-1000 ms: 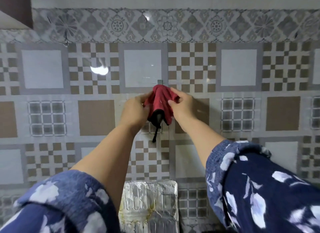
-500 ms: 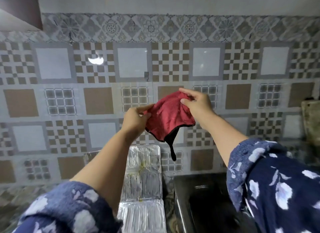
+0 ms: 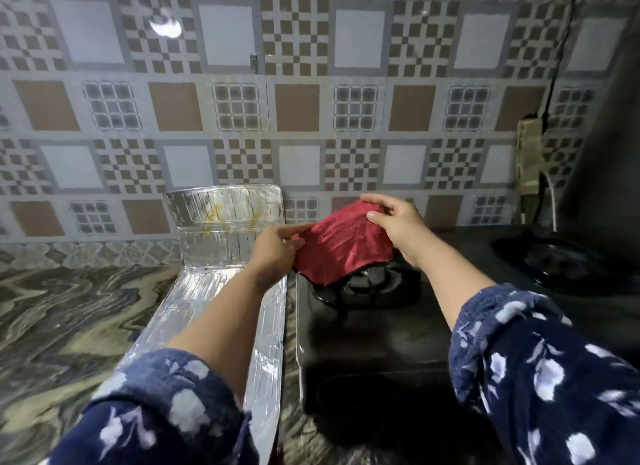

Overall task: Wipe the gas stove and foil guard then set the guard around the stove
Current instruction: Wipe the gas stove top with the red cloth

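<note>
A red cloth [image 3: 341, 246] with a black hem is stretched between both hands above the stove's left burner [image 3: 367, 288]. My left hand [image 3: 277, 248] pinches its left edge and my right hand [image 3: 394, 227] grips its upper right edge. The black gas stove [image 3: 374, 347] sits on the marbled counter in front of me. The silver foil guard [image 3: 221, 243] stands to the left of the stove, its back panel upright against the tiled wall with yellow stains, its lower panels lying along the counter under my left forearm.
The right burner [image 3: 561, 264] is at the far right. A dirty socket box [image 3: 529, 160] with a cable hangs on the wall above it. A small hook [image 3: 254, 62] sticks out of the patterned tiles. The marbled counter [image 3: 69, 319] stretches to the left.
Both hands took the red cloth off the wall hook and brought it down, spreading it out. It is now over the stove's left burner, and the view has tilted down to the counter.
</note>
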Demonstrator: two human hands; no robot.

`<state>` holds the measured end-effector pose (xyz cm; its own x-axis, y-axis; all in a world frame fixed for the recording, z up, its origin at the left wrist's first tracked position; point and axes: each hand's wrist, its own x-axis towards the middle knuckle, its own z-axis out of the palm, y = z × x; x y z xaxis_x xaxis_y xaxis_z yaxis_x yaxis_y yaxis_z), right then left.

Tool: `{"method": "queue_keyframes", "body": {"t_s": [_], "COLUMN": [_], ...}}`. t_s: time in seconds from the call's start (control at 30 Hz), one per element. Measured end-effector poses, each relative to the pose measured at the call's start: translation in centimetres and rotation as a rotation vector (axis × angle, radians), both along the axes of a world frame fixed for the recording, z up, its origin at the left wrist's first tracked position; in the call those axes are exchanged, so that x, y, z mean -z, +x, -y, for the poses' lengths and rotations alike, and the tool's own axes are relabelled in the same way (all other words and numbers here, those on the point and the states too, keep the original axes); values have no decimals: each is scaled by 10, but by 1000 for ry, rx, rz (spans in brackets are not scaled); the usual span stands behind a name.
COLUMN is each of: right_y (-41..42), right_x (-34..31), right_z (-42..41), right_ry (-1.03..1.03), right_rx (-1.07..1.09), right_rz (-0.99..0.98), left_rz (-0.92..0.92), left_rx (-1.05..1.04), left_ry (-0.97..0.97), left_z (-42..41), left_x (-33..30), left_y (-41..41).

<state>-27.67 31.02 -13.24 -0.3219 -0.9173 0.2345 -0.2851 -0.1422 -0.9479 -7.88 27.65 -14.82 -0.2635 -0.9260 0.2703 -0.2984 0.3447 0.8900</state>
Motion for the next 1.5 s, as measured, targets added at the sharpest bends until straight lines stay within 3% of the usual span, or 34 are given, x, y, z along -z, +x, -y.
{"method": "queue_keyframes", "body": {"t_s": [0.3,0.37,0.43,0.5,0.6,0.7,0.83,0.9,1.03,1.13,1.5], "right_y": [-2,-2,-1,5,29,48,52,53,53,61,24], "right_x": [77,92,102,104,105,121,119,106,100,114,140], "right_z": [-61,-63,-67,-70,-73,-76,-80,-80,-71,-68,-94], "right_ry": [257,325,378,190,-9,62,251,313,167,168,342], "right_rx": [62,84,158,202,-10,-79,-2,-15,-78,-202,167], "right_rz": [-70,-232,-620,-862,-850,-855,-1116,-1138,-1134,-1045,-1093], "left_rz": [371,455,505,498,553,571,529,524,549,585,824], "left_rx": [53,67,45,24,76,85,86,105,65,106,47], "left_ry": [91,74,7,-59,-127,-173,-214,-223,-283,-246,-320], "left_z": [-44,-45,-43,-40,-35,-35,-36,-37,-37,-35,-38], "left_x": [56,68,76,80,86,90,96,99,108,115,123], "left_y": [0,2,4,6,7,9,14,16,22,26,17]}}
